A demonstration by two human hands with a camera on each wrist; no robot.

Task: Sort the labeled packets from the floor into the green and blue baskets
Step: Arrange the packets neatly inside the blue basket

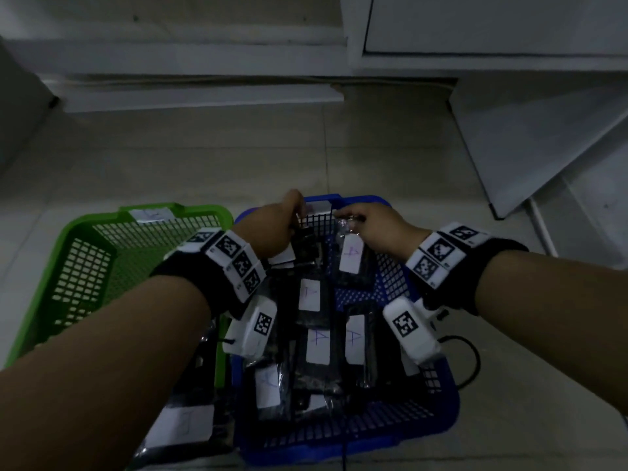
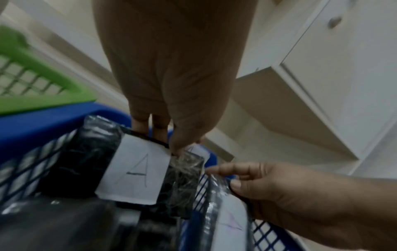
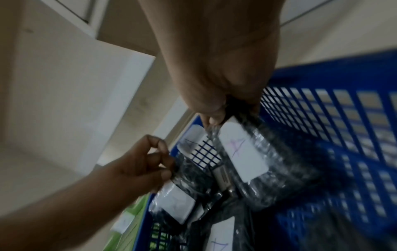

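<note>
A blue basket (image 1: 452, 402) holds several black plastic-wrapped packets with white labels marked A. Left of it stands a green basket (image 1: 85, 226), whose visible part is bare. My left hand (image 1: 295, 207) is at the blue basket's far wall and pinches the top edge of one packet (image 2: 135, 169) between thumb and fingers (image 2: 160, 127). My right hand (image 1: 350, 217) pinches the clear top edge of another A-labelled packet (image 1: 350, 254) just to the right. In the right wrist view the right hand (image 3: 214, 118) holds that packet (image 3: 242, 152) against the mesh wall.
White cabinets stand beyond the baskets, and an open white door (image 1: 530, 147) leans at the right. A black cable (image 1: 475, 362) loops on the tiled floor right of the blue basket. Another labelled packet (image 1: 183, 426) lies under my left forearm near the green basket's near end.
</note>
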